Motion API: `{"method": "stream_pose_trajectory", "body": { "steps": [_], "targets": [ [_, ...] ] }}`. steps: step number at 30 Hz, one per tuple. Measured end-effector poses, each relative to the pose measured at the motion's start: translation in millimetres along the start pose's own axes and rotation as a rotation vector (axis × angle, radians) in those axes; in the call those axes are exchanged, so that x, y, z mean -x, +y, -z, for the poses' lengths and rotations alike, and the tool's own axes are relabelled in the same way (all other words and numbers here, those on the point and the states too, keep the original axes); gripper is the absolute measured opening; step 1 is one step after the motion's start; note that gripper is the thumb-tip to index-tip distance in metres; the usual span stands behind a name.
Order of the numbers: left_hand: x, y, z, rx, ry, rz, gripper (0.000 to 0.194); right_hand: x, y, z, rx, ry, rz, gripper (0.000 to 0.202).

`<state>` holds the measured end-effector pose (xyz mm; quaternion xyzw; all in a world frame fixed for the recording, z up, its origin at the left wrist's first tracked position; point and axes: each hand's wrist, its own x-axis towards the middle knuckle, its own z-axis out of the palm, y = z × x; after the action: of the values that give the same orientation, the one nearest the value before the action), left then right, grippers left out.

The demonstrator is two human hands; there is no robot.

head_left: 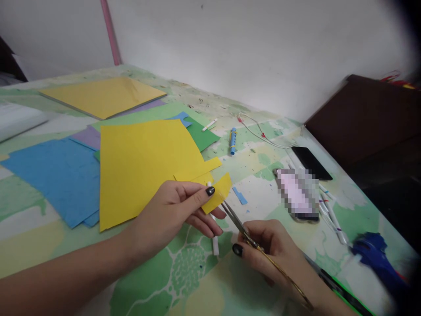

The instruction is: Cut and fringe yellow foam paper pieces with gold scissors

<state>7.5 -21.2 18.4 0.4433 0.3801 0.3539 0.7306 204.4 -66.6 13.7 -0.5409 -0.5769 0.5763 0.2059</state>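
Note:
Between the thumb and fingers of my left hand [184, 206] is a small yellow paper piece [219, 193]. My right hand [272, 250] grips a pair of scissors [241, 228] with gold-coloured handles, and their tips meet the lower right edge of the piece. Whether the blades cut into the paper I cannot tell. Under and behind my left hand lies a large yellow sheet [144, 162], with a narrow yellow strip [212, 164] at its right corner. A white marker [215, 245] lies on the table, partly hidden by my left fingers.
Blue sheets [62, 175] lie left, and a yellow pad [105, 94] behind. A rolled blue paper tube [233, 141], a blue scrap [240, 195] and a white cord [266, 136] are further back. At right are two phones [312, 162], several markers [332, 219] and a green-edged cutter [342, 289].

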Motion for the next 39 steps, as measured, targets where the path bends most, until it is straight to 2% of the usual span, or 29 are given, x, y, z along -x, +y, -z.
{"method": "stream_pose_trajectory", "body": {
  "steps": [15,39],
  "targets": [
    [0.5,1.8,-5.8,-0.035,0.025,0.063,0.024,-3.2,-1.9,-4.3,0.004,0.023,-0.026,0.029],
    [2.9,0.2,-5.6,-0.06,0.064,0.017,0.025,-4.4,2.0,-6.7,-0.046,0.031,-0.05,0.036]
  ]
}}
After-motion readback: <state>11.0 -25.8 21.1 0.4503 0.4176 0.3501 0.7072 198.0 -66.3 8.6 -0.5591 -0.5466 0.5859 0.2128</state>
